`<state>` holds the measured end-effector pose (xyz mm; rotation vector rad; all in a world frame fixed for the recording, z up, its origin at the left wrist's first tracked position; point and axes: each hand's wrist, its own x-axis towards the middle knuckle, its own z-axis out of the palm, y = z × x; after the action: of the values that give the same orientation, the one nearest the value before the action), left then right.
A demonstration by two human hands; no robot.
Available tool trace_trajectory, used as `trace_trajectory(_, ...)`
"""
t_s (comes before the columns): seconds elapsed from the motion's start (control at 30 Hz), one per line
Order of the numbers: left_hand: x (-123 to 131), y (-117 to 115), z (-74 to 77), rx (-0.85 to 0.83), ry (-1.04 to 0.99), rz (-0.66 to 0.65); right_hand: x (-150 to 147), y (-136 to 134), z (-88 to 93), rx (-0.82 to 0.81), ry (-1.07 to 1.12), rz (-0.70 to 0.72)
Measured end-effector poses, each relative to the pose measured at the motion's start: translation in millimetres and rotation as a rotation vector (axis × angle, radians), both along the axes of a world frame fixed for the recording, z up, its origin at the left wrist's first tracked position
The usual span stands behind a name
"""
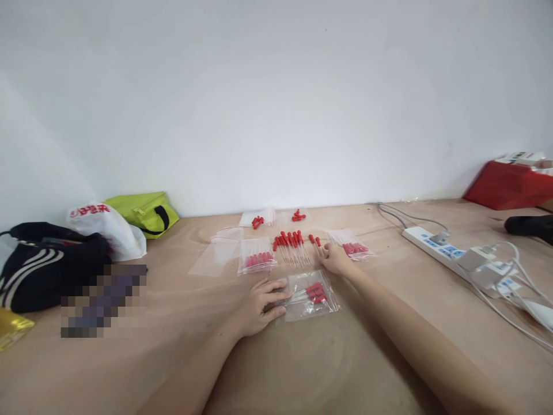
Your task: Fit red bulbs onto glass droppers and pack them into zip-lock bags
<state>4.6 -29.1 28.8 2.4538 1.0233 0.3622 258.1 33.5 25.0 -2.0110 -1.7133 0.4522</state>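
My left hand (263, 305) lies on the table with fingers spread, its fingertips on the left edge of a clear zip bag (298, 314). Inside that bag are several glass droppers with red rubber bulbs (317, 293). My right hand (336, 259) is closed, its thumb and fingers at the glass ends of two loose droppers (315, 240); the fingertips partly hide the tubes. Just left of these, a row of loose droppers (292, 248) lies with the red bulbs pointing away from me. Filled zip bags lie on either side, one at left (258, 256) and another at right (354, 246).
Flat bags (211, 256) lie at left; red bulbs (258, 222) rest by the wall. Further left are a lime-green bag (142, 210), a white plastic bag (108, 233) and a black bag (52, 271). A power strip (432, 245) with cables and a red box (505, 187) are at right.
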Motion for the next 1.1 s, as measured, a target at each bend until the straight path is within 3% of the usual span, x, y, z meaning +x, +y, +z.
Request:
trace_trajectory(0.13,0,1,-0.4,-0.002,0.007,0.0,16,-21,3.4,0.08,0.117,0.02)
trace_trajectory(0.3,0,2,-0.2,-0.001,0.017,-0.002,22,-53,-6.1,0.215,0.718,0.059)
trace_trajectory(0.4,1,2,1.5,-0.004,0.025,-0.005,19,-62,-13.1,0.31,0.894,-0.005)
trace_trajectory(0.6,2,-1,5.3,-0.014,0.002,0.002,15,-57,-25.2,0.405,0.989,-0.143)
trace_trajectory(0.83,2,-2,5.4,-0.015,-0.013,0.002,6,-59,-29.8,0.38,1.131,-0.107)
trace_trajectory(1.1,1,-1,4.9,0.006,-0.015,-0.008,-2,-70,-22.4,0.186,1.294,-0.086)
